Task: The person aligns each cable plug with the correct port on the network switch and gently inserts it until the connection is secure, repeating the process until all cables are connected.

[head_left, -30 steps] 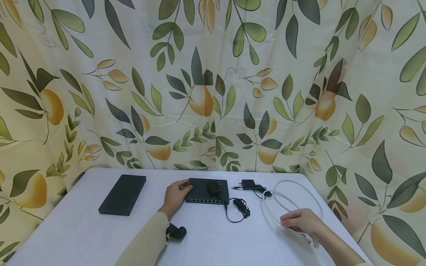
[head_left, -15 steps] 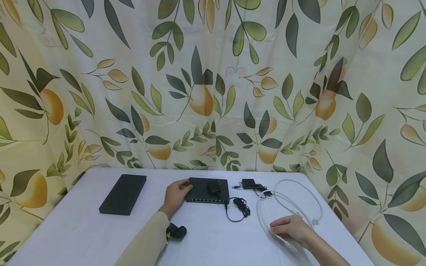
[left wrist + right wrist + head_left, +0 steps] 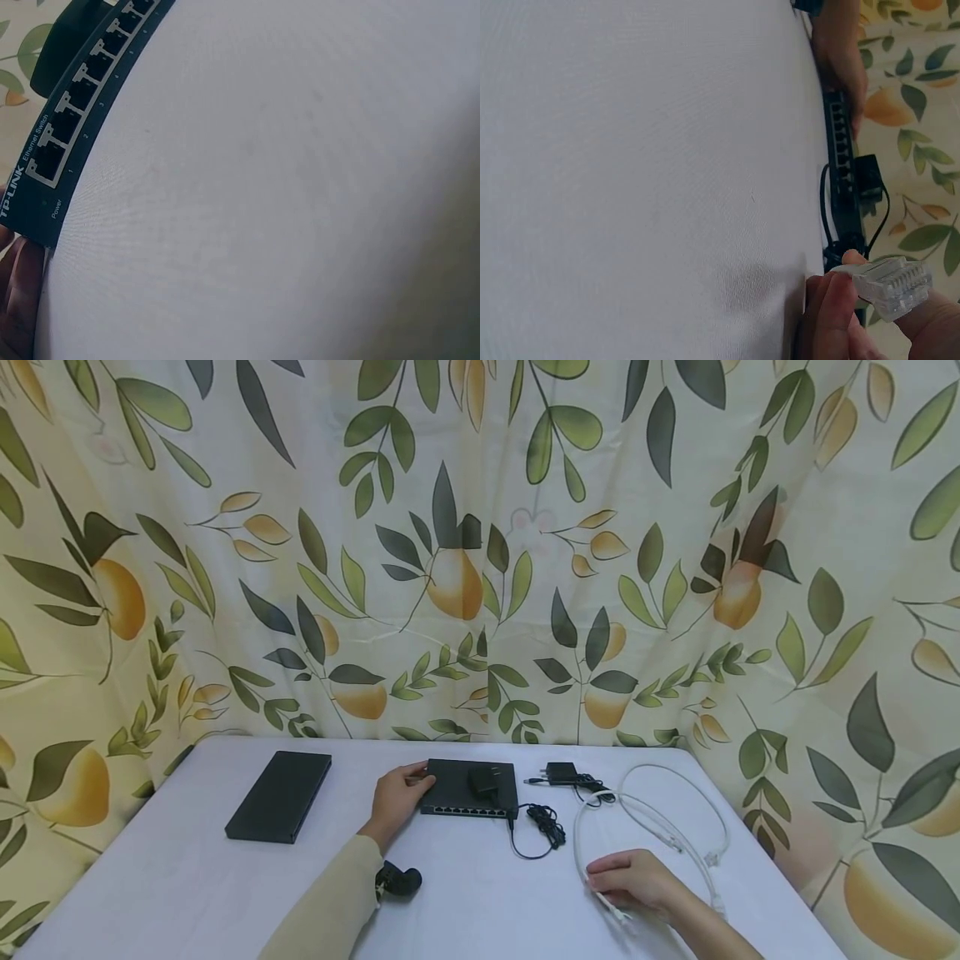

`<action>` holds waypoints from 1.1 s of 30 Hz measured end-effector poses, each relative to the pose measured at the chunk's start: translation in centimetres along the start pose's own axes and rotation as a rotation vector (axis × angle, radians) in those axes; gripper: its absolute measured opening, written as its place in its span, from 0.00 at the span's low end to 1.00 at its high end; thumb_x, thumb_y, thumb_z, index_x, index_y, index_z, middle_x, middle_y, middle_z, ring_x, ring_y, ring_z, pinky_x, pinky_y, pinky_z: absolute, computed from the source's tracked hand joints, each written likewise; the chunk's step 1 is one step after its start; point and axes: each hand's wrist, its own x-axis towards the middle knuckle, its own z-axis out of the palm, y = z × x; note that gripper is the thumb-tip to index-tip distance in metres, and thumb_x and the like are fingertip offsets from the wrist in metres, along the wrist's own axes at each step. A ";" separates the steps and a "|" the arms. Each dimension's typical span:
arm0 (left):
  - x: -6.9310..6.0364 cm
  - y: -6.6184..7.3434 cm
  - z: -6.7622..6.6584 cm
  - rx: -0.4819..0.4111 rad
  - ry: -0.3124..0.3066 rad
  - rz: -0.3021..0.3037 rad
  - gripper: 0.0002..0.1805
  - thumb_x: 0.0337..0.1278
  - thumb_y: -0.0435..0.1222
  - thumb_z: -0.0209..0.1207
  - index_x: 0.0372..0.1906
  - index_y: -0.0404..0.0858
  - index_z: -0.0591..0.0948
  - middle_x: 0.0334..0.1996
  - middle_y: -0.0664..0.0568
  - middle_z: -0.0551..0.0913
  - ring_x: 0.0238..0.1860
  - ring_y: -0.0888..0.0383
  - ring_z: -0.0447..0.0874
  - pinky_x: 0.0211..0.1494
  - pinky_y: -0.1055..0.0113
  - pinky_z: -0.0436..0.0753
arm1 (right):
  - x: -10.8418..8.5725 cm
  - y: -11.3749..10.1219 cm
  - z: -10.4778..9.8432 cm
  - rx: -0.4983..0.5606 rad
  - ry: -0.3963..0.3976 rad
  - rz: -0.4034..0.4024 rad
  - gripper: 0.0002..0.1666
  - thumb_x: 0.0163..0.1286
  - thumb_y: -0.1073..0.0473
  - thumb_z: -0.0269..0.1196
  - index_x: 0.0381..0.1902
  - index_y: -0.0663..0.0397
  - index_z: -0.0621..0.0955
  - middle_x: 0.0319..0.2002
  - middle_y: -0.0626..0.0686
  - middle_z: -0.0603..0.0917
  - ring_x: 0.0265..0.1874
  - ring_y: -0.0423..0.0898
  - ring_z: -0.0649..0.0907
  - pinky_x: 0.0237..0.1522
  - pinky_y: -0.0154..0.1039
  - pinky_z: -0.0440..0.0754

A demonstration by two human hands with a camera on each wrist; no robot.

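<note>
The right hand (image 3: 636, 878) had its thumb and fingertips pinched together on the white cable (image 3: 576, 839), close behind a clear plug (image 3: 894, 286) that stuck out past the fingers. The left hand (image 3: 395, 803) gripped the left end of a black network box (image 3: 452, 787), its thumb and fingers bent around that end; how firmly they pressed could not be told.

The box lay flat near the middle of the table (image 3: 187, 893), its row of sockets facing the person and its front lettered TP-LINK Ethernet Switch. A black power plug (image 3: 482, 782) sat on top, toward the right side. A thin black cord (image 3: 547, 823) ran from the front right corner and lay bunched just beside the box. From the right hand the cable spread back in wide loops over the right part of the table. Near the far edge, between the box and those loops, lay a second power plug (image 3: 561, 773) with its own gathered lead (image 3: 595, 787).

A black strap-on camera (image 3: 401, 882) was at the left wrist, below a pale sleeve (image 3: 330, 902). Well apart on the left lay another flat black box (image 3: 279, 797), set at a slant. Behind the white-covered table hung a curtain (image 3: 517, 443) printed with leaves and orange fruit.
</note>
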 end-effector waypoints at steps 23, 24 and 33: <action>-0.2 -0.1 0.1 -0.014 0.001 0.023 0.21 0.61 0.40 0.65 0.58 0.40 0.82 0.48 0.49 0.87 0.46 0.54 0.85 0.52 0.55 0.82 | 0.1 -1.0 3.1 0.055 -0.017 -0.018 0.15 0.56 0.68 0.71 0.41 0.71 0.84 0.28 0.53 0.88 0.23 0.41 0.86 0.30 0.36 0.87; -0.2 -0.1 0.1 -0.014 0.000 0.023 0.21 0.61 0.40 0.65 0.58 0.40 0.82 0.48 0.49 0.87 0.46 0.54 0.85 0.52 0.55 0.82 | 0.2 -1.1 3.3 0.061 -0.017 -0.021 0.15 0.56 0.68 0.71 0.41 0.71 0.84 0.27 0.53 0.88 0.23 0.41 0.86 0.30 0.36 0.87; -0.1 0.1 -0.1 -0.018 -0.007 0.013 0.21 0.62 0.40 0.64 0.59 0.40 0.82 0.49 0.48 0.86 0.47 0.53 0.85 0.54 0.55 0.82 | 0.6 -1.6 4.6 0.136 -0.076 -0.053 0.16 0.59 0.68 0.70 0.43 0.74 0.82 0.27 0.53 0.88 0.24 0.41 0.86 0.32 0.36 0.87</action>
